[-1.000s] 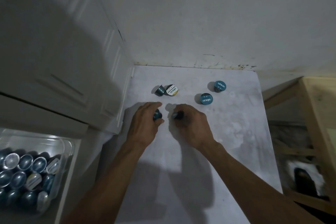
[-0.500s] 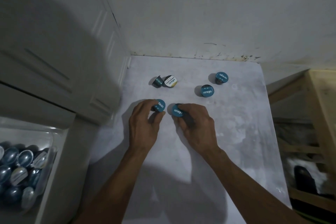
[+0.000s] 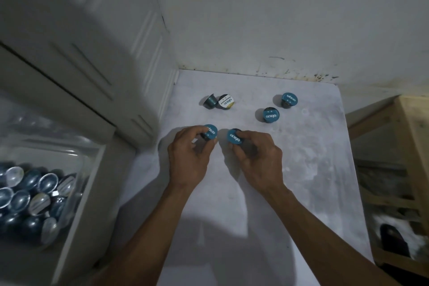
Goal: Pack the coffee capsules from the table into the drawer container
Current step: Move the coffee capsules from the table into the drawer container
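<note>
My left hand [image 3: 188, 158] grips a teal-lidded coffee capsule [image 3: 210, 132] over the white table [image 3: 313, 181]. Close beside it, my right hand [image 3: 257, 158] grips another teal-lidded capsule [image 3: 234, 137]. Both lids face up and away from me. Several loose capsules lie farther back on the table: a dark one on its side [image 3: 209, 101], a white-lidded one [image 3: 225, 101], and two teal-lidded ones [image 3: 270, 115] [image 3: 289, 99]. The clear drawer container [image 3: 76, 160] at the lower left holds several capsules [image 3: 30, 199].
A white cabinet [image 3: 81, 65] rises left of the table, above the open drawer. A stained wall closes the table's far edge. Wooden framing [image 3: 413, 146] and a dark object on the floor [image 3: 394, 239] sit to the right of the table.
Both hands have closed on a capsule each and lifted and tilted them, so the teal lids now show. The view has shifted slightly.
</note>
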